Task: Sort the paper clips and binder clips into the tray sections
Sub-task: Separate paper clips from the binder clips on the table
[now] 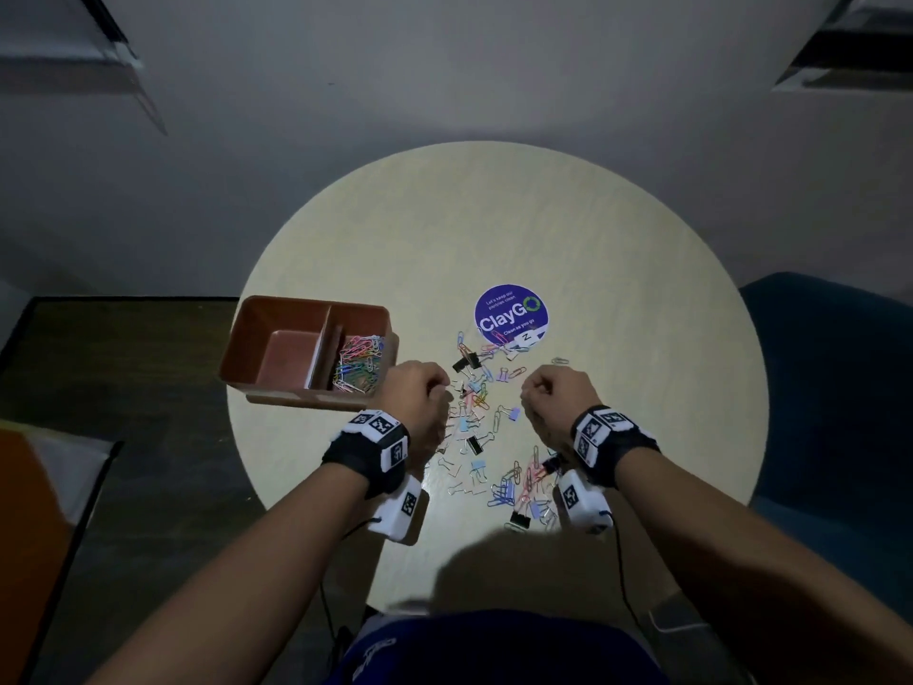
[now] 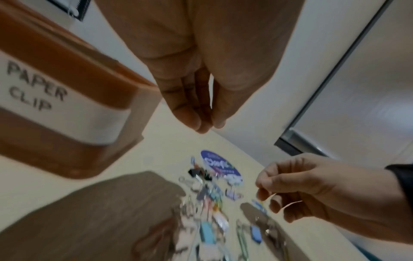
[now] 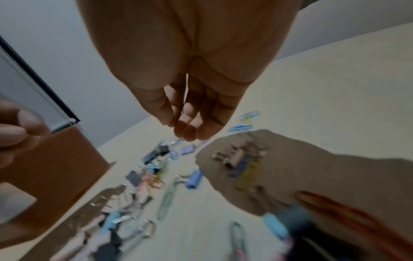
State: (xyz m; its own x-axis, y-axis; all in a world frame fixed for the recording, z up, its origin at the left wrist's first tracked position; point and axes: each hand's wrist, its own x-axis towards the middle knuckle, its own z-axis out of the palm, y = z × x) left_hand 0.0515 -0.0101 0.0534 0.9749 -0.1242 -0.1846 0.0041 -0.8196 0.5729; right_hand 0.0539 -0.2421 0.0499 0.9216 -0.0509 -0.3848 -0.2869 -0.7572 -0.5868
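Note:
A brown two-section tray (image 1: 306, 303) stands on the left of the round table. Its right section, labelled "PAPER CLIP" (image 2: 33, 88), holds coloured paper clips (image 1: 358, 360); its left section is bare. Mixed paper clips and binder clips (image 1: 474, 405) lie scattered between my hands. My left hand (image 1: 443, 388) hovers beside the tray's near right corner, fingertips pinched together (image 2: 209, 126) on what looks like a thin silver paper clip (image 3: 39, 136). My right hand (image 1: 526, 394) hovers at the pile's right, curled, pinching a thin pale paper clip (image 2: 288, 204).
A purple round sticker (image 1: 511, 313) lies on the table behind the pile. More clips (image 1: 518, 487) sit near my right wrist, close to the table's front edge. A blue chair (image 1: 835, 398) is at the right, and dark floor lies left of the table.

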